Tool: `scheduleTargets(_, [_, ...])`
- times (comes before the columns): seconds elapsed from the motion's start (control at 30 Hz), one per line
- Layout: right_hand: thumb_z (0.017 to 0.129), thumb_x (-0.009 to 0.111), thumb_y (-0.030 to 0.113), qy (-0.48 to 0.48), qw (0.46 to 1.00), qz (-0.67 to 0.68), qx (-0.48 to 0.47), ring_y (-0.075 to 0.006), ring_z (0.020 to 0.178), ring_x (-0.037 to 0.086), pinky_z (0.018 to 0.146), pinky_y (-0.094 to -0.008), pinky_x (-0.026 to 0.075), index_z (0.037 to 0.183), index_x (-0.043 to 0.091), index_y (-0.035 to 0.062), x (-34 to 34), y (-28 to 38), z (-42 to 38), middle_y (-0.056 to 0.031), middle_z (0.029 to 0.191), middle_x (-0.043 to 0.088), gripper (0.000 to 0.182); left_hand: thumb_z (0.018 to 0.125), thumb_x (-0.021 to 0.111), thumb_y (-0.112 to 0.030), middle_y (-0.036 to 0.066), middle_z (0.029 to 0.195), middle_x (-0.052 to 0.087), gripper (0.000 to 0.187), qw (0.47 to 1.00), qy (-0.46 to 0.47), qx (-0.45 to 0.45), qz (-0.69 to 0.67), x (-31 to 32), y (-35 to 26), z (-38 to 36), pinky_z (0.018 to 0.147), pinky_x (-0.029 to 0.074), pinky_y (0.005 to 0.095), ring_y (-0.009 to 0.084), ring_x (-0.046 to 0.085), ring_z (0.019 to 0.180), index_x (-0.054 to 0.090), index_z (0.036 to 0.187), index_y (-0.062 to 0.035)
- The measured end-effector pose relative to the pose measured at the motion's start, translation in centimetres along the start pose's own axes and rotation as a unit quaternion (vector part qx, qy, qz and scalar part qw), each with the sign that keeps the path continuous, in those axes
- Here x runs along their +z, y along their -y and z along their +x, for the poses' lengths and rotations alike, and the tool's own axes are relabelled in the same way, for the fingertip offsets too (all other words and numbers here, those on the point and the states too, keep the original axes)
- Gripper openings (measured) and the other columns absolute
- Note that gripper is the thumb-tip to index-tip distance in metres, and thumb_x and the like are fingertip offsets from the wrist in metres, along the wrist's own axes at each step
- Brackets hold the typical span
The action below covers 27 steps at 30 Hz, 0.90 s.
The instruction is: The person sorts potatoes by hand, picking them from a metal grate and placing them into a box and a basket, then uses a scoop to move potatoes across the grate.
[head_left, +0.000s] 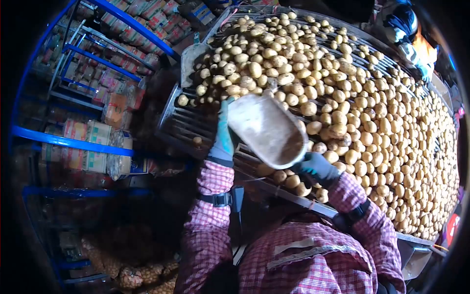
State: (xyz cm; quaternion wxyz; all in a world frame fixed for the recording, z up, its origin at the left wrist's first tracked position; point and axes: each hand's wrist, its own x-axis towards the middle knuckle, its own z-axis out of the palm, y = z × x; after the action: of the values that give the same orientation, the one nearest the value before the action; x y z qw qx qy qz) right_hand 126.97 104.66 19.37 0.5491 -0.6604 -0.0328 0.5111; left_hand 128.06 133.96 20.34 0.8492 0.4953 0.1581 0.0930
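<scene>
While the left hand [223, 132] grips the flat side of the scoop [267, 130], the right hand [318, 167] closes on its rounded end, with some fingertips hidden by the rim. The scoop is held above the near edge of the slatted table [320, 209], tilted so that its inside faces the head, just beside the heap of potatoes [255, 69]. As I judge it, the step in hand is handling the scoop with two hands; to move it well calls for a firm hold on both ends and a steady angle — otherwise the rim could knock the potatoes. The scoop looks hard and smooth, with a dull, dirty inner face and a curved lip. The potatoes are round or oval, pale yellow, some with brown soil on the skin. Under them run thin, parallel bars, and a pale tray [188, 66] stands at the far left corner. The gloves look like soft knit, coated in teal or grey — the sleeves are of checked cloth. Across the table, another person [422, 51] is near the potatoes; what those hands do, I cannot tell.
</scene>
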Motion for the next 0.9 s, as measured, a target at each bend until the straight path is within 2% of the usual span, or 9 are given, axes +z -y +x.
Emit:
scheduleTargets(0.03, [0.085,0.074,0.025,0.073,0.972,-0.115,-0.193,-0.0112,0.068,0.061,0.059,-0.0282,0.049,0.103,0.071,0.0065,1.5,-1.1,4.1,-0.0024,0.077,0.067,0.026,0.101,0.048,-0.052,0.009,0.137,0.058,0.058,1.000,-0.006,0.015,0.012,-1.3,-1.9,-0.4,0.107,0.044,0.0395,0.0228,0.055,0.124,0.052,0.140,-0.0087])
scheduleTargets(0.1, [0.090,0.072,0.026,0.063,0.723,-0.288,-0.625,-0.0191,0.081,0.068,0.070,-0.0351,0.055,0.113,0.071,0.0191,4.7,-3.0,12.2,-0.0073,0.091,0.071,0.025,0.101,0.051,-0.045,0.009,0.132,0.061,0.052,0.998,-0.062,0.015,0.011,-4.9,-5.3,-0.6,0.105,0.046,0.0378,0.0222,0.059,0.119,0.055,0.137,-0.0075])
scheduleTargets(0.13, [0.088,0.074,0.030,0.209,0.908,-0.255,-0.257,-0.0218,0.084,0.069,0.073,-0.0339,0.055,0.125,0.064,0.0148,6.2,0.1,11.8,-0.0097,0.098,0.071,0.041,0.101,0.052,-0.042,0.008,0.127,0.064,0.048,0.995,-0.084,0.052,0.032,-9.0,-5.6,0.6,0.102,0.048,0.0372,0.0216,0.061,0.115,0.057,0.134,-0.0072])
scheduleTargets(0.17, [0.086,0.076,0.034,0.159,0.915,-0.163,-0.334,-0.0233,0.086,0.069,0.079,-0.0358,0.054,0.119,0.067,0.0092,9.5,-0.5,14.2,-0.0109,0.096,0.072,0.042,0.101,0.053,-0.039,0.008,0.123,0.066,0.045,0.989,-0.104,0.088,0.053,-13.0,-5.9,1.8,0.099,0.050,0.0365,0.0211,0.063,0.111,0.060,0.131,-0.0068])
scheduleTargets(0.27, [0.083,0.076,0.036,0.261,0.944,-0.164,-0.116,-0.0236,0.092,0.067,0.086,-0.0387,0.051,0.098,0.074,0.0070,14.3,3.3,17.5,-0.0119,0.098,0.073,0.033,0.097,0.058,-0.043,0.005,0.109,0.069,0.040,0.974,-0.153,0.134,0.099,-18.6,-9.2,1.6,0.088,0.054,0.0352,0.0199,0.066,0.097,0.066,0.114,-0.0080])
scheduleTargets(0.4, [0.083,0.074,0.031,0.335,0.902,-0.215,-0.169,-0.0212,0.092,0.067,0.084,-0.0375,0.051,0.095,0.076,0.0068,18.3,6.3,22.0,-0.0100,0.094,0.074,0.028,0.089,0.063,-0.057,0.005,0.092,0.066,0.047,0.970,-0.239,0.025,0.046,-22.7,-13.2,2.1,0.076,0.054,0.0386,0.0222,0.064,0.086,0.066,0.095,-0.0109])
scheduleTargets(0.53, [0.084,0.074,0.028,0.316,0.926,-0.143,-0.152,-0.0184,0.080,0.068,0.075,-0.0352,0.054,0.093,0.076,0.0054,21.0,5.6,25.9,-0.0089,0.085,0.073,0.025,0.089,0.063,-0.055,0.011,0.112,0.067,0.058,0.972,-0.223,-0.024,0.073,-24.3,-14.1,4.5,0.089,0.052,0.0388,0.0264,0.064,0.098,0.064,0.122,-0.0069])
scheduleTargets(0.67, [0.085,0.075,0.020,0.259,0.962,0.059,0.057,-0.0188,0.056,0.064,0.049,-0.0370,0.052,0.099,0.075,0.0091,20.5,6.4,25.8,-0.0102,0.070,0.068,0.018,0.087,0.059,-0.064,0.013,0.104,0.069,0.063,0.978,-0.178,-0.042,0.104,-22.6,-12.1,8.9,0.084,0.055,0.0410,0.0272,0.066,0.089,0.067,0.110,-0.0057])
scheduleTargets(0.9, [0.086,0.071,0.016,0.106,0.979,-0.123,-0.120,-0.0175,0.053,0.064,0.051,-0.0339,0.053,0.104,0.075,0.0151,16.5,4.7,25.4,-0.0060,0.066,0.065,0.018,0.085,0.070,-0.045,0.011,0.126,0.061,0.060,0.982,-0.112,-0.003,0.151,-13.2,-8.5,13.3,0.092,0.051,0.0405,0.0249,0.059,0.108,0.060,0.129,-0.0056])
